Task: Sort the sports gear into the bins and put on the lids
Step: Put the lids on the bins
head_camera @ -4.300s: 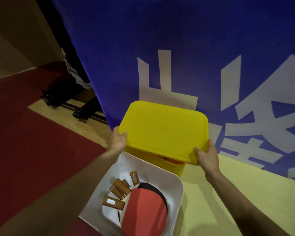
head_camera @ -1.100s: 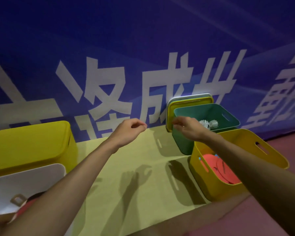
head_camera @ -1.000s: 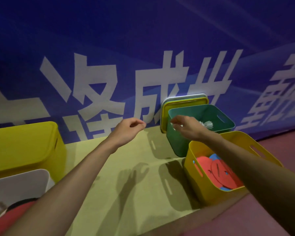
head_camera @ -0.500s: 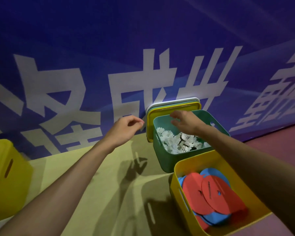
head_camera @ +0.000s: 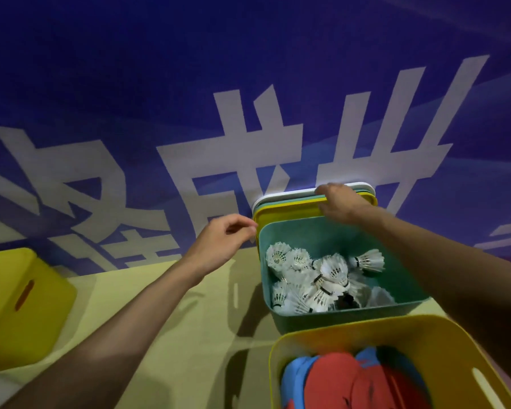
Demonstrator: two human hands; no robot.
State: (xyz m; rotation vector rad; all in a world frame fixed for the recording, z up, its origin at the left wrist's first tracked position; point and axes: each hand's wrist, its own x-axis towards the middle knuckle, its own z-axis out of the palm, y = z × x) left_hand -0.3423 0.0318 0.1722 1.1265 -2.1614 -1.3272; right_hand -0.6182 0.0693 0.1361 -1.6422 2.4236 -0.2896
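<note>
Three rounded plastic lids [head_camera: 281,208] stand on edge against the blue banner with large white characters [head_camera: 189,84], propped just behind the bins: a white lid [head_camera: 289,196] at the back, a teal lid [head_camera: 295,202] in the middle and a yellow lid [head_camera: 292,214] in front. The right hand [head_camera: 341,205] reaches across the open teal plastic bin [head_camera: 266,290] and grips the lids at their top edge, fingers [head_camera: 322,189] hooked over the top and thumb against the yellow face. Which single lid it is picking out cannot be told. The left hand [head_camera: 219,243] hovers just beside the yellow lid's left edge, its fingers loosely curled and holding nothing, apparently placed to take the other side once a lid comes free. The teal bin, directly in front of the lids, holds a heap of white feather shuttlecocks [head_camera: 322,278] and is uncovered. Just in front of it an open yellow plastic bin [head_camera: 322,326] holds red and blue flat round gear [head_camera: 337,379], blurred at the bottom of the view. Well apart on the left, a second yellow bin [head_camera: 15,305] already wears its lid. All rest on a pale yellow mat [head_camera: 174,320]. The sorting here looks done and fetching a lid is the step in hand. If the teal lid is wanted, it sits sandwiched between the others, so it must be separated or its neighbours may topple.
</note>
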